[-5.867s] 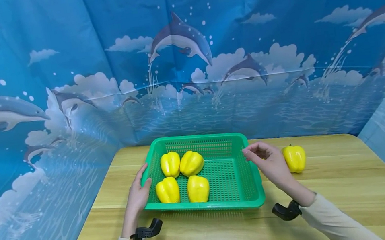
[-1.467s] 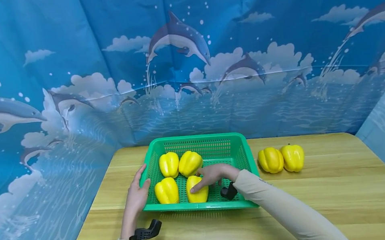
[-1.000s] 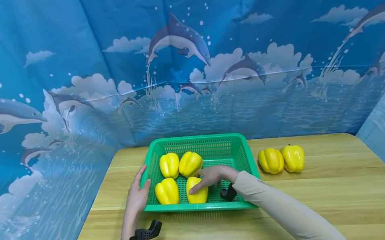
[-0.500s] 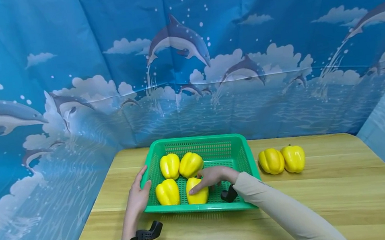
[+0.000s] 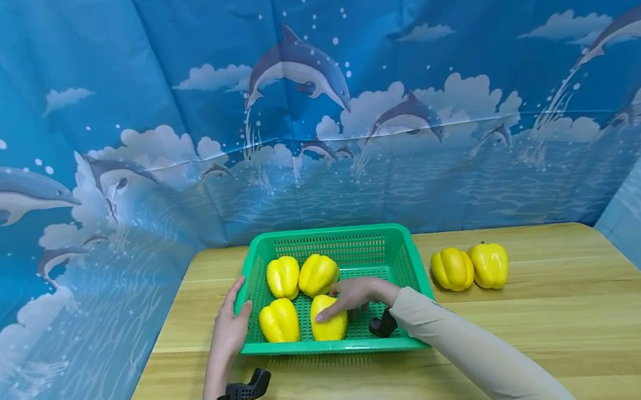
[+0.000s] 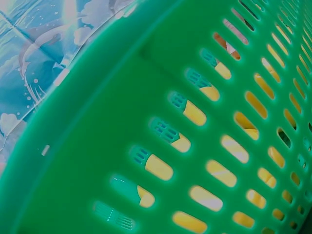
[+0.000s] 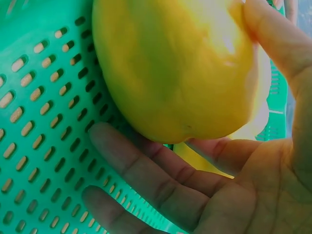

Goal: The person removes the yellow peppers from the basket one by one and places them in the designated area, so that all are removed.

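Observation:
The green plastic basket (image 5: 324, 230) holds several yellow bell peppers. My left hand (image 5: 229, 323) rests against the basket's left side with its fingers fairly straight and its thumb at the rim; in the left wrist view only the slotted basket wall (image 6: 97, 122) shows, without the hand. My right hand (image 5: 357, 293) reaches into the basket over the front right bell pepper (image 5: 328, 327). Up close, the thumb lies on one side of that yellow bell pepper (image 7: 180, 68) and the fingers curl beneath its other side. It sits in the basket, partly covered by the hand.
Three more peppers lie in the basket: a front left pepper (image 5: 278, 322), a back left pepper (image 5: 283, 278) and a back middle pepper (image 5: 318, 274). Two yellow peppers (image 5: 490, 265) stand side by side on the wooden table (image 5: 585, 314), right of the basket. A dolphin-print curtain (image 5: 318, 180) hangs behind.
Since the oldest frame, my right hand has moved left from beside the table peppers into the basket, onto the front right pepper. Over the last second and a half both hands stay almost still.

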`<control>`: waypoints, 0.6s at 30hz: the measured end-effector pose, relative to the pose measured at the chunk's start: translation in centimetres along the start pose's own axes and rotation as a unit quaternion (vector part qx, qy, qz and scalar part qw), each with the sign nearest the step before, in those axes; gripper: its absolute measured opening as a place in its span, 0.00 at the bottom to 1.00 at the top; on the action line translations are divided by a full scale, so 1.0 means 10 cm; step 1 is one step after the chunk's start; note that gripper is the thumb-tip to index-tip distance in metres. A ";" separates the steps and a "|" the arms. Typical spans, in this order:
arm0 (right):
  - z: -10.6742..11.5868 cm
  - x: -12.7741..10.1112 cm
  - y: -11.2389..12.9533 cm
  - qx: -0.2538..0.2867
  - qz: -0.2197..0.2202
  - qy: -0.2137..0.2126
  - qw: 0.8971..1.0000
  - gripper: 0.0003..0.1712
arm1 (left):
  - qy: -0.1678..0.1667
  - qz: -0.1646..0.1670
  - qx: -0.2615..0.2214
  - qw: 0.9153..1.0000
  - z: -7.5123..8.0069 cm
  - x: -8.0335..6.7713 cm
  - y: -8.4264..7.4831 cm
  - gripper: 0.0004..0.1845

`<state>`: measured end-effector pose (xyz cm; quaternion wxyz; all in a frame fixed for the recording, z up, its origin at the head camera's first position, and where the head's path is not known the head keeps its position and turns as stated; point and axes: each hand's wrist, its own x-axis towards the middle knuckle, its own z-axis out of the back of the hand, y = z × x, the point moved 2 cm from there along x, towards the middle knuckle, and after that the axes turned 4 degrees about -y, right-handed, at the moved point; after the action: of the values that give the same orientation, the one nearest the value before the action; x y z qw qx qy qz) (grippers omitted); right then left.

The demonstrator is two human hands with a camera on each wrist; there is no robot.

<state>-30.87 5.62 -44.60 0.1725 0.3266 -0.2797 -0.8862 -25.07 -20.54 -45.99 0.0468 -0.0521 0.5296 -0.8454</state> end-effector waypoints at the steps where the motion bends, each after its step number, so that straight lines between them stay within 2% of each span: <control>1: 0.00 0.00 -0.01 0.003 -0.003 -0.002 1.000 0.39 | -0.001 -0.001 0.001 1.000 0.00 0.00 0.00 0.28; 7: 0.00 0.00 -0.03 0.019 -0.011 -0.015 1.000 0.43 | 0.000 -0.004 0.003 1.000 0.00 -0.01 0.00 0.28; 14: 0.00 0.00 -0.05 0.021 0.003 -0.026 0.999 0.39 | 0.004 -0.003 0.002 1.000 0.00 0.00 0.00 0.28; 18: -0.01 0.01 -0.06 0.028 0.007 -0.030 0.999 0.44 | 0.003 -0.002 0.001 1.000 0.00 0.00 0.00 0.28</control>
<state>-30.97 6.06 -45.06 0.1607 0.3028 -0.3115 -0.8862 -25.11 -20.58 -46.02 0.0439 -0.0508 0.5287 -0.8461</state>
